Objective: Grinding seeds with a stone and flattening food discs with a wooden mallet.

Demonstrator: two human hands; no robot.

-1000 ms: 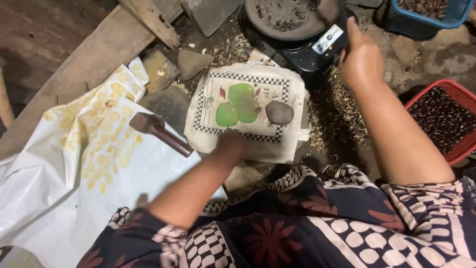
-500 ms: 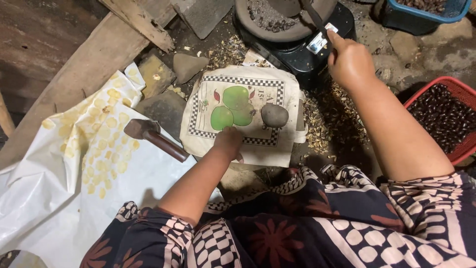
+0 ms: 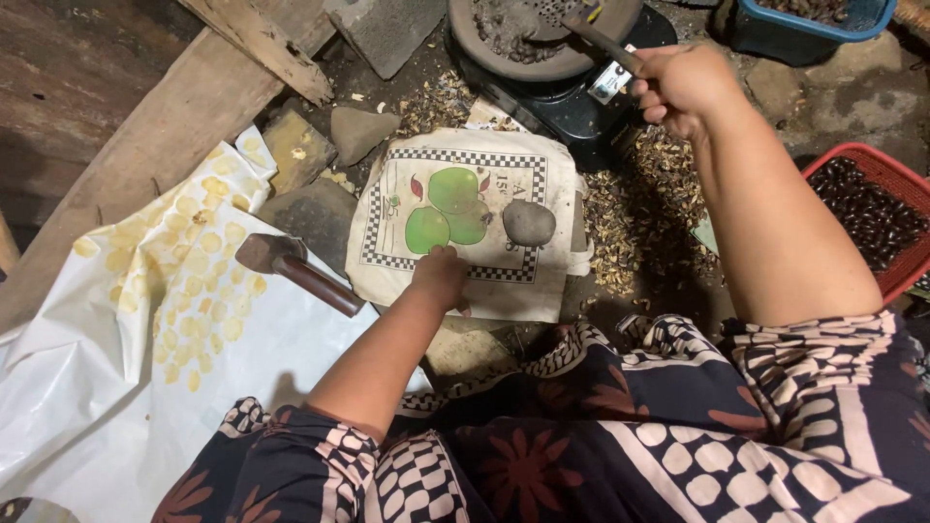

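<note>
Presently, your inventory at this moment:

Right hand [image 3: 683, 87]: clenched around the handle of a dark utensil [image 3: 593, 34], whose far end lies in the shallow round pan [image 3: 484, 48] on the black stove [image 3: 572, 102]. The pan holds dark, gritty material; what exactly is too small to tell.

Left hand [image 3: 441, 276]: fingers curled, resting on the near edge of the printed cloth [image 3: 455, 208], a pale sheet with a checkered border and green fruit shapes. Whether it pinches anything you cannot tell.

Grey stone [image 3: 529, 222]: lying on the cloth, just beside the green print, apart from both hands.

Mallet [image 3: 291, 266]: dark head and handle, lying at the cloth's left edge on the white plastic sheet [image 3: 116, 387], which carries rows of flat yellow discs [image 3: 194, 271].

Red basket [image 3: 872, 213]: at your right, filled with dark seeds. Husks [image 3: 630, 213] are scattered between stove and cloth.

Step in hand, by judgement: working the pan's contents with the utensil. Fetching anything across to the cloth would call for a steady scoop and a level carry over the stove's edge.
</note>
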